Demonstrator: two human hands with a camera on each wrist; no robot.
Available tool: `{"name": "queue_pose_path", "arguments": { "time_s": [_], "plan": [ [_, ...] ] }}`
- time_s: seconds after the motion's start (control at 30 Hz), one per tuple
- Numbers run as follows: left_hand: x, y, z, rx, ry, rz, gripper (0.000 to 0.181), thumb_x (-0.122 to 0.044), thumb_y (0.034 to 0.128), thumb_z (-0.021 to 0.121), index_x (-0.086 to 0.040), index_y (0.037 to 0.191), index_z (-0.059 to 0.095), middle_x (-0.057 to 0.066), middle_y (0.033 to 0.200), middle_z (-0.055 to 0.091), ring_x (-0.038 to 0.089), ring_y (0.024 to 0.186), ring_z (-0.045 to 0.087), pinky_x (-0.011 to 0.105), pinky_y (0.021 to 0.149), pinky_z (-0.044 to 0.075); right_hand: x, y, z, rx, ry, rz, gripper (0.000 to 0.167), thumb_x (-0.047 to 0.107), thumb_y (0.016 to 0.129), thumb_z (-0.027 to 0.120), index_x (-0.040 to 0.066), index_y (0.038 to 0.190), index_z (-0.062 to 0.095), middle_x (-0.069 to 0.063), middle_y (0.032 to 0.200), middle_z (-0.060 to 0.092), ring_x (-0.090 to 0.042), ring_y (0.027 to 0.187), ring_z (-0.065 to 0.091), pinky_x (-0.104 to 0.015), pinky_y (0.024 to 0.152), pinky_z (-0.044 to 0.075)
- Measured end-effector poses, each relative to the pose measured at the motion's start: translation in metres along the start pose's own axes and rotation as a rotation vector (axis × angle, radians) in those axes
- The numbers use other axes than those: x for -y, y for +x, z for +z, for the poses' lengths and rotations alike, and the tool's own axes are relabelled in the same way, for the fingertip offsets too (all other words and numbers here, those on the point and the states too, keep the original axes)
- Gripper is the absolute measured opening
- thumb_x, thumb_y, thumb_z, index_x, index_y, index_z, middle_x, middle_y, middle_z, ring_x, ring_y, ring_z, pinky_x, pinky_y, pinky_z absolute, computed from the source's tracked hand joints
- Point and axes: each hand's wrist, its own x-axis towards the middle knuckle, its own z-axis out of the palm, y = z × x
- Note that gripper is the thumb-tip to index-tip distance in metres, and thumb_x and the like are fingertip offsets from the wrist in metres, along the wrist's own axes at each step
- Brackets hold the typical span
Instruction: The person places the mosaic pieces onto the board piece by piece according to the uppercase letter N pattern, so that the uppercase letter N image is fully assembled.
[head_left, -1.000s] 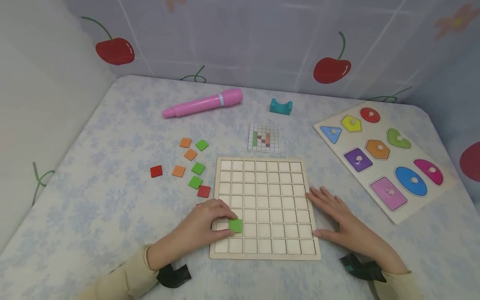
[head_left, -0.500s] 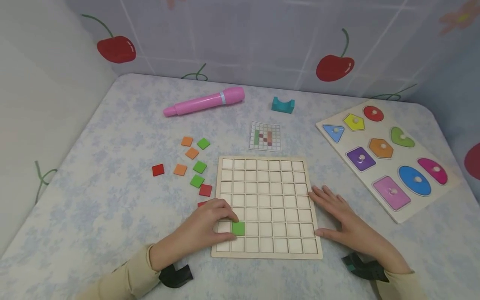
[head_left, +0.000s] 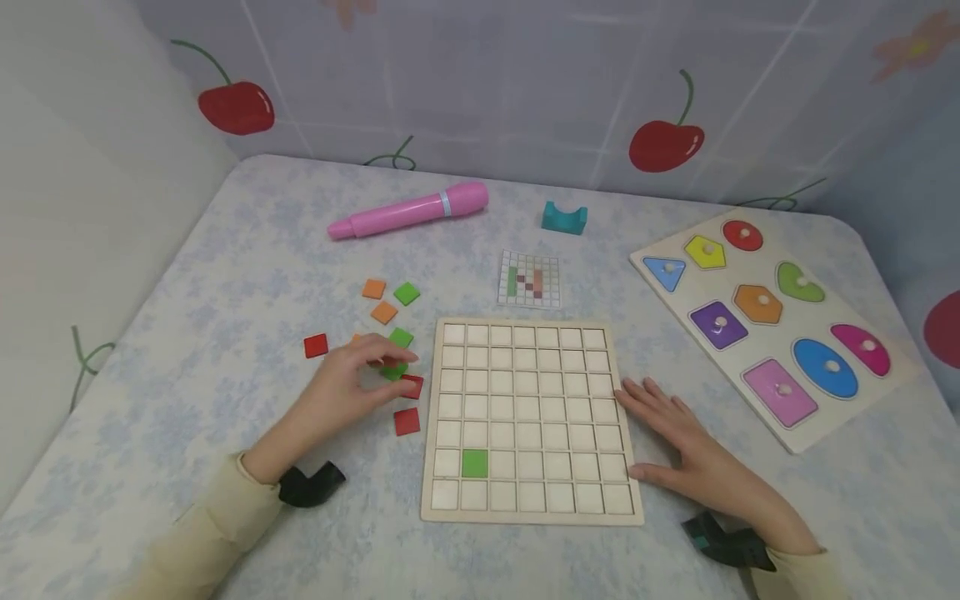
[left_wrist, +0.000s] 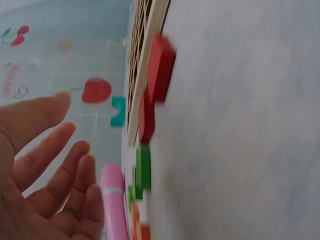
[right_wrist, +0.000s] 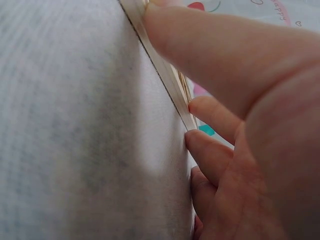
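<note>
Pink marker-shaped object (head_left: pixel 408 212) left of a notched teal block (head_left: pixel 564 221), knobbed shape puzzle (head_left: pixel 771 340), cherry-printed backdrop (head_left: pixel 465 83)

Your left hand (left_wrist: pixel 52 187), thumb apart from loosely bent fingers, hangs near red tiles (left_wrist: pixel 159 70) beside a wooden board (left_wrist: pixel 158 22), green tiles (left_wrist: pixel 143 167) and orange tiles (left_wrist: pixel 135 220) beyond

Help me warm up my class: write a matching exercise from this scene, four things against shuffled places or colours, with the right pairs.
Things
1. Left hand
2. Right hand
3. Tile set in the grid board
4. Pen-shaped toy

Places or colours
A. Pink
B. Over loose tiles
C. Green
D. At the board's edge

Pairs: 1-B, 2-D, 3-C, 4-A
</note>
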Motion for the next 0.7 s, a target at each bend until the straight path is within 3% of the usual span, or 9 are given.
{"name": "queue_pose_path", "arguments": {
  "time_s": [0.1,0.23,0.53,0.7],
  "plan": [
    [0.015,0.004,-0.015,0.017,0.054,-0.046,0.039,-0.006,0.0731,0.08,-0.007,0.109,0.066,0.002,0.102,0.061,0.018,0.088,0.055,0.036,0.078,0.047,0.0,-0.001,0.002,0.001,-0.002,0.012,0.08,0.027,0.082,0.073,0.017,0.148,0.029,-0.012,0.152,0.02,-0.031,0.139,0.002,-0.056,0.106,-0.003],
    [0.027,0.005,-0.024,0.084,0.075,-0.076,0.043,-0.009,0.0749,0.08,-0.006,0.115,0.063,0.003,0.107,0.06,0.018,0.093,0.055,0.036,0.081,0.046,-0.001,-0.002,0.003,-0.001,-0.001,0.011,0.08,0.027,0.082,0.073,0.017,0.148,0.029,-0.012,0.152,0.02,-0.031,0.139,0.002,-0.056,0.106,-0.003],
    [0.033,0.005,-0.025,0.126,0.085,-0.085,0.043,-0.01,0.0751,0.08,-0.008,0.115,0.064,0.001,0.109,0.059,0.017,0.099,0.054,0.037,0.086,0.044,0.001,-0.002,0.002,-0.002,-0.008,0.005,0.08,0.026,0.082,0.073,0.017,0.148,0.028,-0.011,0.152,0.019,-0.031,0.139,0.003,-0.053,0.107,-0.003],
    [0.036,0.005,-0.02,0.116,0.099,-0.094,0.041,-0.01,0.0754,0.08,-0.009,0.114,0.067,0.002,0.109,0.057,0.02,0.103,0.051,0.039,0.087,0.044,0.001,-0.001,0.001,-0.001,-0.017,0.009,0.081,0.026,0.082,0.073,0.018,0.148,0.028,-0.012,0.152,0.02,-0.031,0.139,0.003,-0.053,0.107,-0.003]
  ]
}}
